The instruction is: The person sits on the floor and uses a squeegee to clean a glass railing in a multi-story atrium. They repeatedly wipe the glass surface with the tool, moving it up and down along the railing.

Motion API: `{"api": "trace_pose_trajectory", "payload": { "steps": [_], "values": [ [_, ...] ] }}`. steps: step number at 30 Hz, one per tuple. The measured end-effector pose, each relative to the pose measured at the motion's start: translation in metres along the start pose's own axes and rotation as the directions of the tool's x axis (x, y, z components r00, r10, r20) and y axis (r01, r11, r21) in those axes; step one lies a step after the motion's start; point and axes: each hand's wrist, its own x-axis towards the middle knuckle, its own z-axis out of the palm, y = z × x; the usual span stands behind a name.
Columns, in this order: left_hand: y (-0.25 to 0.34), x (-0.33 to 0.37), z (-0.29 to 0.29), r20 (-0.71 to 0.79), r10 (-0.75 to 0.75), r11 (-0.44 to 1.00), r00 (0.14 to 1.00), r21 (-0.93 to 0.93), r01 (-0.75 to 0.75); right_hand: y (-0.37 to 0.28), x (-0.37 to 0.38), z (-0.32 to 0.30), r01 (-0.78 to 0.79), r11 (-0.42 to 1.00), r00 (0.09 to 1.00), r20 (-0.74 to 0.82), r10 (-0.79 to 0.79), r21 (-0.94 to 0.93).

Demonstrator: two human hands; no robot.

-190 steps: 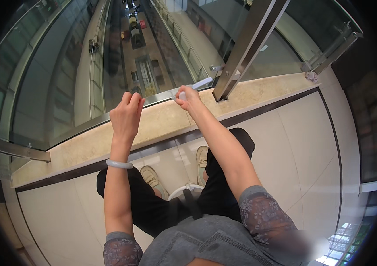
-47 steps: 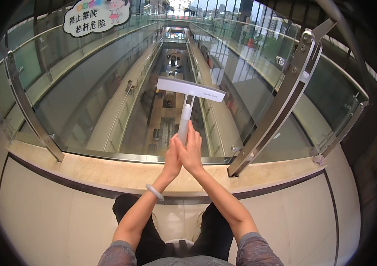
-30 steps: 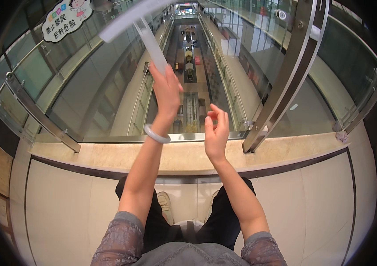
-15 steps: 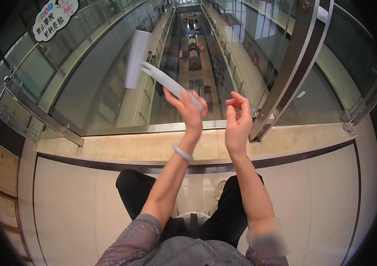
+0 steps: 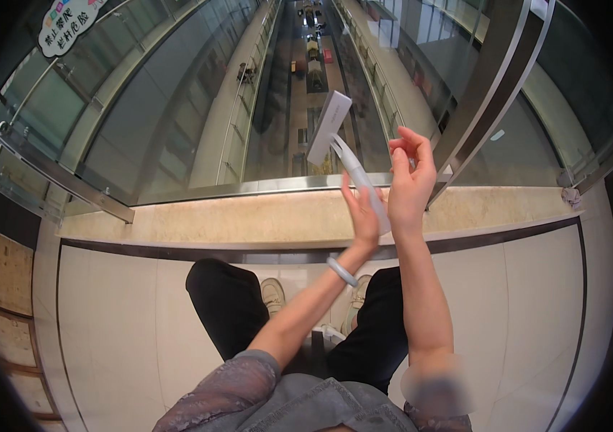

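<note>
A white window squeegee has its flat wide head up in front of the glass and its pale handle slanting down to the right. My left hand, with a pale bangle at its wrist, is closed around the lower handle. Just to the right of the handle's end, my right hand is raised with loosely bent fingers, thumb apart and nothing visible in it. Behind both hands stands the glass railing panel; whether the squeegee head touches it, I cannot tell.
A beige stone ledge runs below the glass. The right-hand metal post rises close to my right hand; another slanted metal post stands left. A crumpled pinkish thing lies at the ledge's right end. Beyond the glass is a deep atrium.
My left hand has brought the squeegee to the right and lower, its head turning more upright. My right hand has shifted slightly right and up. The view has tilted a little.
</note>
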Motion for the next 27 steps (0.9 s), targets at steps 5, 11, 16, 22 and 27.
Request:
{"api": "trace_pose_trajectory", "payload": {
  "steps": [5,11,16,22,27],
  "values": [
    [0.057,0.014,-0.008,-0.021,-0.139,0.976,0.99,-0.172,0.134,-0.001,0.001,-0.017,0.021,1.0,0.999,-0.026,-0.022,-0.012],
    [-0.006,0.024,0.008,0.008,-0.166,0.98,0.986,-0.11,0.166,0.004,0.002,-0.013,-0.055,0.998,0.998,0.034,0.055,-0.005],
    [-0.001,0.034,0.009,0.082,-0.196,0.947,0.977,-0.242,0.21,0.024,0.001,-0.014,0.29,0.723,0.956,0.228,-0.186,-0.627],
    [0.02,0.034,0.008,-0.18,-0.123,0.957,0.976,-0.282,0.069,0.038,-0.011,-0.02,0.176,0.553,0.815,0.436,0.382,-0.814],
    [0.018,0.058,-0.011,-0.202,-0.066,0.97,0.977,-0.243,0.015,0.063,-0.01,-0.02,0.166,0.719,0.682,0.605,0.411,-0.675]
  ]
}}
